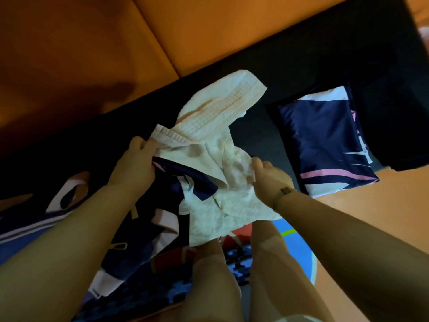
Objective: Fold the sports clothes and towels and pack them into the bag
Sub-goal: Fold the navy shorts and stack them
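Left hand (135, 159) and right hand (269, 175) each pinch the white towel (209, 140), lifting it to straighten for folding; folded shirt (325, 138) waits right.

White towel (216, 126): crumpled, waffle-textured, lifted above the dark surface.
Folded garment (325, 140): navy with pink and white stripes, lay flat to the right.
Loose clothes (144, 228): navy-white, heaped lower left.

No text reads clearly; a tiny dark mark on the white garment hem (98, 289) may be lettering.
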A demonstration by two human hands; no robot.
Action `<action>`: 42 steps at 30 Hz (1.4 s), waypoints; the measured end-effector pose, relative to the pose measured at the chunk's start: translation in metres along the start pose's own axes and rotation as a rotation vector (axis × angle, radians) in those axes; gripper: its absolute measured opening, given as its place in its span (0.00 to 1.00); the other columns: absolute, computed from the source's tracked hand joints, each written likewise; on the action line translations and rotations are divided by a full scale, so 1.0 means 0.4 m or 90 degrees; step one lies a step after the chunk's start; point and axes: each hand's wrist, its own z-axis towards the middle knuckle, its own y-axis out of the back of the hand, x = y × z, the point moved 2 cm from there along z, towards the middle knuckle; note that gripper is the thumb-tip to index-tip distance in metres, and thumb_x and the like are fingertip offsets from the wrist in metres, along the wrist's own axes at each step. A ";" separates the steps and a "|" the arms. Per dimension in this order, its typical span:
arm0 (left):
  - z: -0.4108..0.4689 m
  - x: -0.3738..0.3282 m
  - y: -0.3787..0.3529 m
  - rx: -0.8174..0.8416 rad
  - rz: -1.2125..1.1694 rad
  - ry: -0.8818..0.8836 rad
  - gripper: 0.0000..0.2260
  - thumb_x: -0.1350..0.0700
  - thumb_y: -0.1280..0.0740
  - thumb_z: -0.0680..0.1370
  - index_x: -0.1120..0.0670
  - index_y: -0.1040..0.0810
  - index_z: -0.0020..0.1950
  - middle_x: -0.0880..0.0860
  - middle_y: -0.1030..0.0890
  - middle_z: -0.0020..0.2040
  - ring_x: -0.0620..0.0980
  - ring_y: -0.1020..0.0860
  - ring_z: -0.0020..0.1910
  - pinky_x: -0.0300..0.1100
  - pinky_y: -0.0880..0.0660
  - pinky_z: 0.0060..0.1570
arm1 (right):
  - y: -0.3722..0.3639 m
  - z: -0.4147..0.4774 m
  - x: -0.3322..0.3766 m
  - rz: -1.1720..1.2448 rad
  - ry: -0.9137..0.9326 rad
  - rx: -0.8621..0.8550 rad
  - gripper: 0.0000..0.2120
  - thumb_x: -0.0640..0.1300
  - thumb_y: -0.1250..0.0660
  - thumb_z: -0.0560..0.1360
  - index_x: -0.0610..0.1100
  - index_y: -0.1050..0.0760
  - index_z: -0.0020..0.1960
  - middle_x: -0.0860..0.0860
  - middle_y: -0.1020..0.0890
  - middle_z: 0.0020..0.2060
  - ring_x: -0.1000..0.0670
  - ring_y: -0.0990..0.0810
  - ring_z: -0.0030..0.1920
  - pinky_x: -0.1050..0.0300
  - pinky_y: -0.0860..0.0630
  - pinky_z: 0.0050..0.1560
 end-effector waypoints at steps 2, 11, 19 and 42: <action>-0.023 0.020 0.009 -0.005 -0.013 -0.011 0.17 0.67 0.38 0.76 0.60 0.29 0.64 0.61 0.35 0.61 0.63 0.27 0.48 0.56 0.27 0.48 | 0.001 -0.013 0.041 0.082 -0.004 0.012 0.38 0.53 0.33 0.74 0.48 0.52 0.74 0.43 0.36 0.64 0.39 0.23 0.50 0.49 0.24 0.46; -0.043 0.074 0.015 -0.040 -0.091 0.016 0.26 0.67 0.41 0.76 0.52 0.38 0.73 0.61 0.32 0.64 0.61 0.27 0.56 0.53 0.27 0.55 | -0.057 0.033 0.131 -0.028 -0.038 -0.004 0.15 0.36 0.39 0.75 0.45 0.33 0.60 0.42 0.33 0.58 0.47 0.35 0.28 0.58 0.36 0.28; -0.120 0.152 0.102 -0.121 -0.043 0.019 0.17 0.68 0.38 0.75 0.56 0.23 0.62 0.64 0.24 0.55 0.65 0.25 0.49 0.55 0.26 0.44 | 0.117 0.066 0.163 0.317 -0.077 -0.112 0.03 0.39 0.40 0.75 0.42 0.28 0.46 0.43 0.23 0.41 0.40 0.23 0.41 0.46 0.21 0.41; -0.316 -0.032 0.487 -0.127 -0.567 -0.096 0.06 0.55 0.34 0.78 0.44 0.21 0.47 0.47 0.18 0.46 0.49 0.19 0.42 0.47 0.19 0.41 | 0.480 -0.305 0.407 0.297 0.270 -0.099 0.32 0.48 0.25 0.68 0.51 0.33 0.69 0.50 0.25 0.60 0.50 0.26 0.59 0.52 0.29 0.63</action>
